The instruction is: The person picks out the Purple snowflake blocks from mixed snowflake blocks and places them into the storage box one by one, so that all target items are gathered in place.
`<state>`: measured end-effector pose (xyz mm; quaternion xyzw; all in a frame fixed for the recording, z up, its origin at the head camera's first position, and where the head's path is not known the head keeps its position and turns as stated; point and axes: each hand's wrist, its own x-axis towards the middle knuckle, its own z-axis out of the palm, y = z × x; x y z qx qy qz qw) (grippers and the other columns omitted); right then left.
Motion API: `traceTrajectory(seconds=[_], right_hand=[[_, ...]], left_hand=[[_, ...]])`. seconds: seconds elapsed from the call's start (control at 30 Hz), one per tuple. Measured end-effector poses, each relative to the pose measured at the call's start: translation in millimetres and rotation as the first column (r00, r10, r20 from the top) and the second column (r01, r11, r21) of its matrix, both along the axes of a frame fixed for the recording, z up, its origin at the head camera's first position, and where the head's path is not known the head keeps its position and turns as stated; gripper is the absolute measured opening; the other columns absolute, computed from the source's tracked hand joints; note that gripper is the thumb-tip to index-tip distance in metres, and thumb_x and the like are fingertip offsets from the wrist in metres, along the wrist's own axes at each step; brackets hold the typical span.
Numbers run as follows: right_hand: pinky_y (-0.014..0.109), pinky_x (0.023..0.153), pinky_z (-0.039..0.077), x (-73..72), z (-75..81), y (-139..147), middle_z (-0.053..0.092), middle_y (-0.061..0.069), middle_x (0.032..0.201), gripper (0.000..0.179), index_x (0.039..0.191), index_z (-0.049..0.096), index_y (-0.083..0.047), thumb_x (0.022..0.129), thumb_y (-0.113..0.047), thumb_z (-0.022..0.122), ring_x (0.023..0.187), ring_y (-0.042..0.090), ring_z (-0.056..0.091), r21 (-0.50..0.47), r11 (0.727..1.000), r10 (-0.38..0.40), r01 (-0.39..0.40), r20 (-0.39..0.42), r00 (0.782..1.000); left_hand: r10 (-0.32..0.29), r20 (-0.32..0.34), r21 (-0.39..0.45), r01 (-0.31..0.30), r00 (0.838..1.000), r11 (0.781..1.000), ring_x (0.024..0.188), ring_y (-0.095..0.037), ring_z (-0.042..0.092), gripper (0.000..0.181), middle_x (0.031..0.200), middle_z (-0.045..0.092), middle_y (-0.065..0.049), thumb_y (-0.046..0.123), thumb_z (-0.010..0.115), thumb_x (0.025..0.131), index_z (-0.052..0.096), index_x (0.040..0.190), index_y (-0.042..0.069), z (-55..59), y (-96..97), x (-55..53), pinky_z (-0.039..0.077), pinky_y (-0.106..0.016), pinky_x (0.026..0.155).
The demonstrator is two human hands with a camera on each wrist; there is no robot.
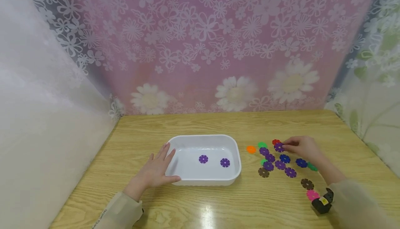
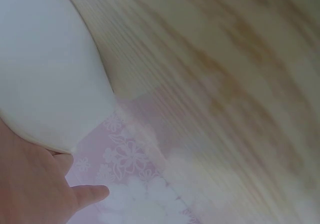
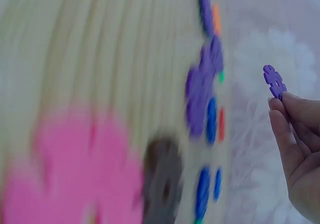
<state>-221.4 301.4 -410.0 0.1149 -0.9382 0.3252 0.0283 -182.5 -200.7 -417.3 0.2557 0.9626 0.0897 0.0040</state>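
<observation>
Between thumb and fingers my right hand (image 1: 302, 148) pinches a purple notched plastic disc (image 1: 279, 147), raised off the table in the right wrist view (image 3: 273, 81). Around it lie more purple discs (image 1: 280, 165), blue discs (image 1: 301, 162) and a red disc (image 1: 276, 141). My left hand (image 1: 154, 171) rests with spread fingers on the left end of a white rectangular tub (image 1: 204, 182). Inside the tub are two purple discs, one near the middle (image 1: 203, 159) and the other (image 1: 225, 162) further right.
The wooden table (image 1: 175, 208) also bears an orange disc (image 1: 251, 149), green discs (image 1: 262, 145), brown discs (image 1: 307, 184) and a pink disc (image 1: 313, 195) near the right wrist's black camera (image 1: 322, 204). A flowered pink curtain (image 1: 193, 65) hangs behind the table.
</observation>
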Motion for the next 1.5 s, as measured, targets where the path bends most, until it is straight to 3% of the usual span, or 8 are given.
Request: traceTrajectory(seconds=[0.23, 0.47, 0.73, 0.93, 1.27, 1.5], right_hand=[[0.033, 0.062, 0.051, 8.7, 9.9, -41.5, 0.066, 0.012, 0.084, 0.024, 0.097, 0.065, 0.003, 0.084, -0.016, 0.061, 0.074, 0.025, 0.063, -0.173, 0.983, 0.064, -0.061, 0.013, 0.998], [0.032, 0.061, 0.051, 12.6, 14.1, -79.0, 0.065, 0.008, 0.085, 0.019, 0.094, 0.067, -0.001, 0.082, -0.016, 0.063, 0.074, 0.02, 0.062, -0.23, 0.969, 0.083, -0.087, -0.025, 0.996], [0.035, 0.065, 0.051, 15.5, 18.2, -118.9, 0.066, 0.008, 0.083, 0.014, 0.091, 0.068, -0.001, 0.081, -0.01, 0.064, 0.077, 0.029, 0.062, -0.337, 0.934, 0.14, -0.122, 0.029, 0.99], [0.024, 0.064, 0.05, 15.2, 16.9, -145.6, 0.065, 0.005, 0.085, 0.011, 0.089, 0.069, -0.005, 0.08, -0.009, 0.065, 0.077, 0.016, 0.062, -0.313, 0.936, 0.176, -0.158, 0.03, 0.984], [0.023, 0.064, 0.05, 14.9, 13.8, -182.3, 0.065, 0.001, 0.081, 0.008, 0.086, 0.069, -0.006, 0.08, -0.009, 0.065, 0.074, 0.013, 0.06, -0.299, 0.91, 0.302, -0.288, 0.0, 0.953], [0.022, 0.065, 0.05, 16.9, 13.6, -195.7, 0.064, -0.002, 0.078, 0.007, 0.085, 0.069, -0.007, 0.08, -0.009, 0.065, 0.071, 0.011, 0.06, -0.314, 0.899, 0.326, -0.307, 0.009, 0.945]], left_hand=[[-0.007, -0.002, -0.001, 0.007, 1.0, 1.0, 0.132, -0.028, 0.003, 0.094, 0.146, 0.002, -0.016, 0.065, 0.05, 0.075, 0.02, 0.141, 0.005, 2.1, 1.0, 1.0, 0.017, -0.062, 0.094], [-0.01, -0.004, 0.002, 0.01, 1.0, 1.0, 0.132, -0.029, 0.004, 0.095, 0.146, 0.002, -0.017, 0.065, 0.049, 0.075, 0.02, 0.141, 0.004, 3.5, 0.9, 1.7, 0.018, -0.063, 0.093], [-0.007, -0.01, 0.005, 0.007, 1.0, 1.0, 0.132, -0.029, 0.005, 0.095, 0.146, 0.003, -0.017, 0.066, 0.048, 0.075, 0.02, 0.141, 0.004, 5.3, 1.0, 2.4, 0.019, -0.063, 0.093], [-0.004, -0.002, 0.002, 0.004, 1.0, 1.0, 0.132, -0.028, 0.004, 0.094, 0.146, 0.003, -0.017, 0.065, 0.049, 0.075, 0.02, 0.141, 0.005, 7.0, 1.7, 3.4, 0.018, -0.062, 0.093], [-0.002, 0.002, 0.009, 0.002, 1.0, 1.0, 0.132, -0.028, 0.003, 0.094, 0.146, 0.003, -0.017, 0.064, 0.05, 0.075, 0.02, 0.141, 0.005, 7.8, 2.5, 4.0, 0.018, -0.062, 0.093], [0.003, 0.007, -0.001, -0.003, 1.0, 1.0, 0.132, -0.027, 0.003, 0.095, 0.146, 0.001, -0.016, 0.066, 0.048, 0.075, 0.019, 0.141, 0.006, 7.7, 2.6, 3.8, 0.018, -0.062, 0.094]])
